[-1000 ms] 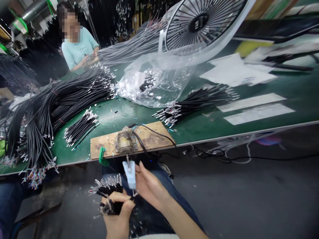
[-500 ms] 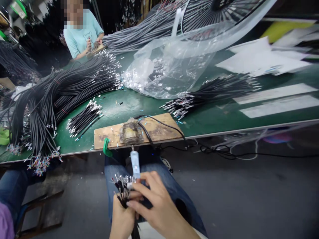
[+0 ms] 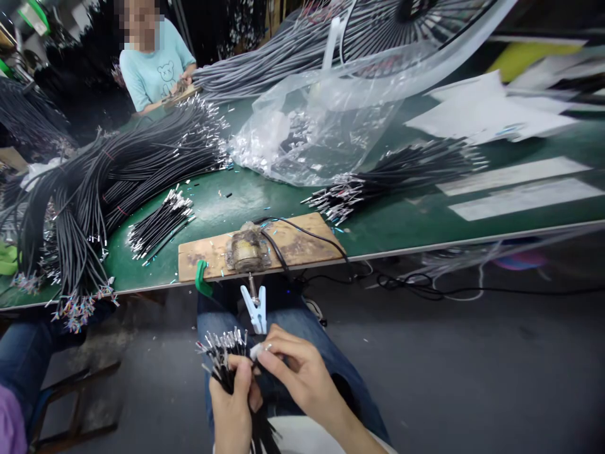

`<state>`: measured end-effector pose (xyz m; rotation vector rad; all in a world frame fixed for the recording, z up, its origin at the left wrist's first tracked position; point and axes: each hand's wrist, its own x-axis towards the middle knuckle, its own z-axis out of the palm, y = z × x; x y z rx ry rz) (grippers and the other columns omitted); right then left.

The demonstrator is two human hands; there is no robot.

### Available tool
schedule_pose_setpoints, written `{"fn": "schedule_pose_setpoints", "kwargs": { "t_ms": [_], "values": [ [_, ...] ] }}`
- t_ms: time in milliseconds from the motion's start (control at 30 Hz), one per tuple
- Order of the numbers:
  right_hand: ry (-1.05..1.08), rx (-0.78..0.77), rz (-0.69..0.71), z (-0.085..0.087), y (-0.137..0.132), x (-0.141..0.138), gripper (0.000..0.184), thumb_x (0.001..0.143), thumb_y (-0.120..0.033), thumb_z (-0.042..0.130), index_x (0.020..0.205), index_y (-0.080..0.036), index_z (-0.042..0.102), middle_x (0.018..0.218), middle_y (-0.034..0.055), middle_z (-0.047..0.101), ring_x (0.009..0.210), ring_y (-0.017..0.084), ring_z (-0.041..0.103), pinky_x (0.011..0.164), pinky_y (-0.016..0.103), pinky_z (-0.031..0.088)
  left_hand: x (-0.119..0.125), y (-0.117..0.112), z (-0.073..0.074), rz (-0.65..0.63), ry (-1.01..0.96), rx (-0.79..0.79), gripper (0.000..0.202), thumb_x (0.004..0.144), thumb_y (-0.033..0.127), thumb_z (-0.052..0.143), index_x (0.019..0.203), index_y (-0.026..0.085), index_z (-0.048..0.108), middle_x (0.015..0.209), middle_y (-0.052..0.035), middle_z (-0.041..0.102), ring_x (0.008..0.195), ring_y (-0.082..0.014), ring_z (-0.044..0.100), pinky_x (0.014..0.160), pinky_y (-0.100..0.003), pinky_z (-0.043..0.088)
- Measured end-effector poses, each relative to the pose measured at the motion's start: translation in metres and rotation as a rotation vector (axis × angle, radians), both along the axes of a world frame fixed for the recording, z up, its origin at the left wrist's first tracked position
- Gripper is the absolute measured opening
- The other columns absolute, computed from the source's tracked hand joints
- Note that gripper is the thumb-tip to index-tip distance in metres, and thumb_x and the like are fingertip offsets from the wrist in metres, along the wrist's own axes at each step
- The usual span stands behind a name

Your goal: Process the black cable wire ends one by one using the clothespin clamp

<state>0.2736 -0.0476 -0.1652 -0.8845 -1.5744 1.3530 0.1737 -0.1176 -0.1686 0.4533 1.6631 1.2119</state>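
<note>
My left hand [image 3: 234,403] is clenched around a bundle of black wires [image 3: 222,360], held upright over my lap, their silver terminals fanning out above my fist. My right hand [image 3: 295,372] pinches a small white piece [image 3: 256,350] just beside those terminals. Right above my fingers, a white clip [image 3: 255,308] hangs from a rusty fixture [image 3: 246,252] on a wooden board [image 3: 302,243] at the edge of the green table [image 3: 401,227]. Farther back lie heaps of black cables [image 3: 118,170] and a clear plastic bag [image 3: 321,126].
</note>
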Motion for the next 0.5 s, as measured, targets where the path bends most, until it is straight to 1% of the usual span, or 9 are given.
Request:
{"fn": "schedule_pose_setpoints", "kwargs": {
  "t_ms": [33, 100, 167, 233, 267, 300, 367, 500],
  "values": [
    [-0.014, 0.019, -0.041, 0.0, 0.0, -0.001, 0.04, 0.089, -0.031, 0.047, 0.053, -0.016, 0.055, 0.053, 0.0017, 0.049, 0.055, 0.014, 0.045, 0.05, 0.026, 0.036, 0.002, 0.0, 0.0, 0.011, 0.012, 0.003, 0.049, 0.069, 0.065, 0.055, 0.067, 0.016, 0.054, 0.043, 0.0072, 0.029, 0.036, -0.005, 0.027, 0.038, -0.019, 0.026],
    [-0.055, 0.127, -0.138, 0.0, -0.002, -0.003, 0.037, 0.088, -0.023, 0.047, 0.052, -0.017, 0.05, 0.052, 0.0004, 0.046, 0.054, 0.013, 0.043, 0.053, 0.026, 0.036, 0.006, 0.0, 0.001, 0.028, 0.038, 0.007, 0.048, 0.07, 0.064, 0.055, 0.071, 0.016, 0.059, 0.043, 0.0063, 0.032, 0.037, -0.0058, 0.029, 0.038, -0.02, 0.027],
    [-0.117, 0.297, -0.248, 0.0, -0.005, -0.005, 0.031, 0.085, -0.012, 0.046, 0.054, -0.017, 0.047, 0.052, -0.0006, 0.044, 0.054, 0.013, 0.041, 0.059, 0.029, 0.039, 0.009, 0.0, 0.003, 0.04, 0.067, 0.013, 0.045, 0.068, 0.059, 0.06, 0.07, 0.015, 0.062, 0.046, 0.0035, 0.041, 0.04, -0.007, 0.035, 0.04, -0.02, 0.031],
    [-0.164, 0.457, -0.337, 0.001, -0.008, -0.007, 0.025, 0.08, -0.005, 0.046, 0.059, -0.018, 0.048, 0.053, -0.0007, 0.044, 0.054, 0.013, 0.04, 0.061, 0.03, 0.039, 0.01, 0.0, 0.003, 0.044, 0.085, 0.021, 0.043, 0.065, 0.057, 0.064, 0.065, 0.015, 0.062, 0.05, 0.0017, 0.046, 0.043, -0.0079, 0.038, 0.042, -0.021, 0.034],
    [-0.164, 0.506, -0.365, 0.002, -0.01, -0.008, 0.023, 0.079, -0.003, 0.046, 0.062, -0.018, 0.049, 0.054, -0.0002, 0.046, 0.055, 0.014, 0.04, 0.06, 0.03, 0.039, 0.01, 0.001, 0.003, 0.042, 0.083, 0.022, 0.043, 0.065, 0.058, 0.064, 0.063, 0.015, 0.06, 0.049, 0.002, 0.044, 0.042, -0.0077, 0.037, 0.041, -0.021, 0.033],
    [-0.145, 0.528, -0.38, 0.002, -0.01, -0.009, 0.021, 0.078, -0.002, 0.047, 0.065, -0.018, 0.05, 0.055, 0.0007, 0.048, 0.056, 0.014, 0.041, 0.059, 0.029, 0.039, 0.01, 0.002, 0.003, 0.036, 0.074, 0.022, 0.045, 0.065, 0.06, 0.063, 0.061, 0.015, 0.058, 0.045, 0.0032, 0.039, 0.04, -0.0071, 0.034, 0.039, -0.021, 0.03],
    [-0.061, 0.489, -0.377, 0.004, -0.011, -0.01, 0.02, 0.078, -0.001, 0.047, 0.067, -0.017, 0.051, 0.059, 0.0024, 0.052, 0.06, 0.015, 0.044, 0.057, 0.028, 0.04, 0.009, 0.003, 0.004, 0.024, 0.04, 0.022, 0.048, 0.067, 0.063, 0.058, 0.06, 0.017, 0.054, 0.042, 0.0059, 0.028, 0.037, -0.0056, 0.026, 0.036, -0.02, 0.024],
    [0.096, 0.29, -0.271, 0.007, -0.007, -0.009, 0.024, 0.082, -0.006, 0.047, 0.062, -0.017, 0.054, 0.059, 0.0025, 0.056, 0.061, 0.014, 0.049, 0.055, 0.027, 0.043, 0.006, 0.006, 0.006, 0.008, -0.018, 0.039, 0.05, 0.067, 0.066, 0.056, 0.058, 0.017, 0.047, 0.043, 0.0077, 0.022, 0.036, -0.0036, 0.02, 0.037, -0.019, 0.021]
  ]
}}
